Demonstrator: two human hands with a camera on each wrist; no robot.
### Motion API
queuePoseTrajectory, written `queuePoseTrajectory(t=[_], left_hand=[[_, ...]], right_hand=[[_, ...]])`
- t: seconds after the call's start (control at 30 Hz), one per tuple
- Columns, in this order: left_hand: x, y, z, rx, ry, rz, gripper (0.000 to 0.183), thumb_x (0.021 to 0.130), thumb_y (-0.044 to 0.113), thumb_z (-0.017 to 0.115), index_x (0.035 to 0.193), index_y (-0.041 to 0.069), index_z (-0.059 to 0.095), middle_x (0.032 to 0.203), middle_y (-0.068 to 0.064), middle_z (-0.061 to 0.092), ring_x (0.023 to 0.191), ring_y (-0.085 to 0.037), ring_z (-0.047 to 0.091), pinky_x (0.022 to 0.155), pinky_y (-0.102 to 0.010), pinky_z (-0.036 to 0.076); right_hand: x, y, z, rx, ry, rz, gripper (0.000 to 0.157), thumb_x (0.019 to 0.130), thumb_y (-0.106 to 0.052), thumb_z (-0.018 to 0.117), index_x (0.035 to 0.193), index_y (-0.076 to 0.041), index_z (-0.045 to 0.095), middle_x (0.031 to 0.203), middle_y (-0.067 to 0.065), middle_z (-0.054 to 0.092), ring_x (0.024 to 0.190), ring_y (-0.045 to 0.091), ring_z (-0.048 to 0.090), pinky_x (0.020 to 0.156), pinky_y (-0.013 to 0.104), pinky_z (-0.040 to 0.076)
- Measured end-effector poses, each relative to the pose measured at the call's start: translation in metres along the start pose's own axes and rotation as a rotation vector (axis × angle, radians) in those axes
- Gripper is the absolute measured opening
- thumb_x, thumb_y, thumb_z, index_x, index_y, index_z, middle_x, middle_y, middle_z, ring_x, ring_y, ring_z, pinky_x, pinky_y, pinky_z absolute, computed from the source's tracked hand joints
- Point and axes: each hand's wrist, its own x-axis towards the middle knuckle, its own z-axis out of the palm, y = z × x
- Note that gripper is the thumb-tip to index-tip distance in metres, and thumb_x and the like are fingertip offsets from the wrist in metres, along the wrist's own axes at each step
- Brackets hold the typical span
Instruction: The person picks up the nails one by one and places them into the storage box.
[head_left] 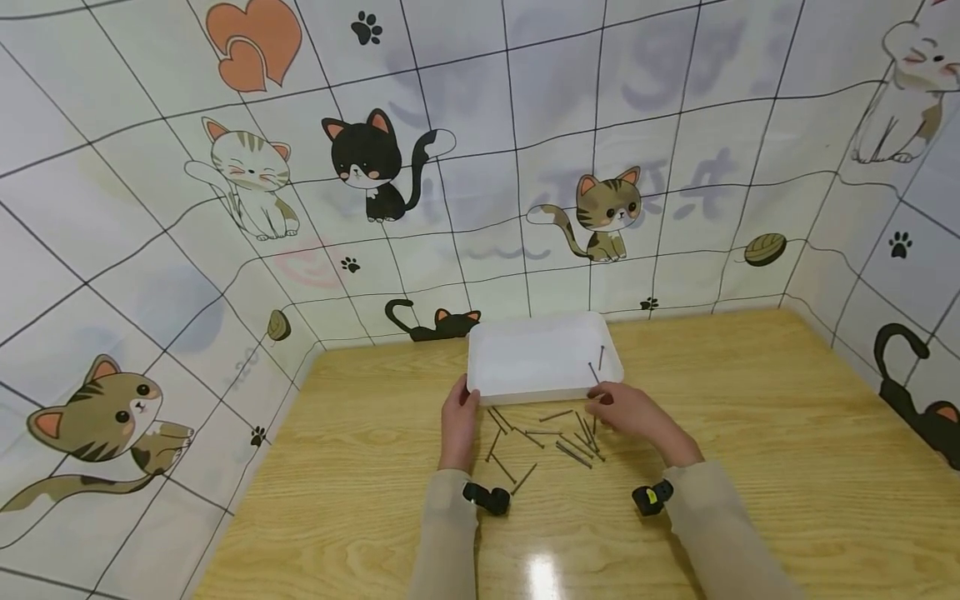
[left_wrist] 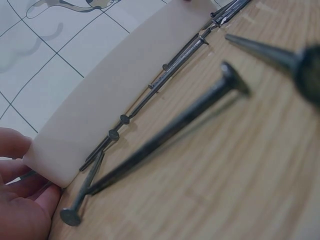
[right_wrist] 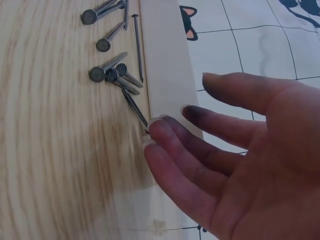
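A shallow white tray [head_left: 532,354] stands at the back of the wooden table, with two nails [head_left: 602,358] at its right end. My left hand [head_left: 459,425] grips the tray's near left corner; in the left wrist view its fingers and thumb wrap that corner. Beside the near right corner is my right hand [head_left: 637,412]. Its fingers [right_wrist: 185,182] are loosely bent and the thumb stands apart, with nothing between them in the right wrist view. Several loose steel nails [head_left: 573,454] lie scattered on the table in front of the tray, some crossing each other.
The wooden table [head_left: 360,492] extends to both sides of the tray. Behind it hangs a white gridded wall covering [head_left: 487,200] with cartoon cats. Small black cameras [head_left: 489,500] are strapped to both wrists, over beige sleeves [head_left: 446,542].
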Motion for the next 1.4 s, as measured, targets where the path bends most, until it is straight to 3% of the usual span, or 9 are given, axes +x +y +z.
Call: queuePoseTrajectory(t=[0.17,0.4,0.73,1.03,1.17,1.4], left_hand=[[0.001,0.001,0.002,-0.005,0.004,-0.002,0.046,0.093,0.019,0.046,0.137,0.007,0.035,0.137,-0.006,0.038,0.126,-0.019,0.032,0.102,-0.038,0.027],[0.002,0.002,0.007,-0.017,-0.009,-0.012,0.047,0.093,0.02,0.047,0.137,0.007,0.035,0.137,-0.005,0.038,0.126,-0.017,0.032,0.102,-0.035,0.027],[0.001,-0.001,0.006,-0.023,0.007,-0.03,0.047,0.093,0.02,0.047,0.137,0.008,0.036,0.137,-0.004,0.038,0.125,-0.015,0.032,0.102,-0.035,0.027],[0.001,-0.003,0.004,-0.014,0.016,-0.016,0.046,0.093,0.02,0.047,0.136,0.01,0.037,0.137,-0.004,0.039,0.126,-0.017,0.033,0.102,-0.036,0.027],[0.002,-0.005,0.002,0.004,0.024,-0.015,0.045,0.093,0.021,0.047,0.136,0.01,0.037,0.137,-0.004,0.039,0.126,-0.018,0.033,0.101,-0.037,0.028],[0.001,-0.005,0.001,0.004,0.018,-0.027,0.045,0.093,0.021,0.047,0.136,0.012,0.038,0.136,-0.001,0.039,0.125,-0.016,0.033,0.102,-0.036,0.028]], right_hand=[[-0.002,0.003,0.003,-0.003,0.007,-0.01,0.044,0.09,-0.028,0.051,0.122,0.002,0.049,0.091,0.009,0.058,0.072,0.021,0.056,0.057,0.03,0.044],[-0.005,0.009,0.01,0.061,0.026,-0.024,0.033,0.091,-0.021,0.052,0.117,0.0,0.052,0.095,0.01,0.055,0.071,0.02,0.053,0.057,0.03,0.046],[-0.01,0.007,0.018,0.017,0.034,-0.016,0.032,0.085,-0.014,0.06,0.111,0.002,0.054,0.09,0.009,0.056,0.07,0.017,0.052,0.055,0.028,0.045],[-0.007,0.006,0.026,-0.174,0.051,-0.059,0.02,0.076,-0.012,0.068,0.095,-0.006,0.063,0.085,0.003,0.058,0.074,0.015,0.051,0.064,0.033,0.043],[-0.005,0.006,0.029,-0.202,0.075,-0.08,0.013,0.076,-0.011,0.068,0.087,-0.007,0.063,0.082,0.001,0.058,0.07,0.014,0.05,0.062,0.033,0.043],[-0.009,-0.002,0.03,-0.224,0.086,-0.045,0.006,0.077,-0.009,0.066,0.082,-0.007,0.063,0.075,-0.002,0.057,0.064,0.011,0.049,0.058,0.03,0.042]])
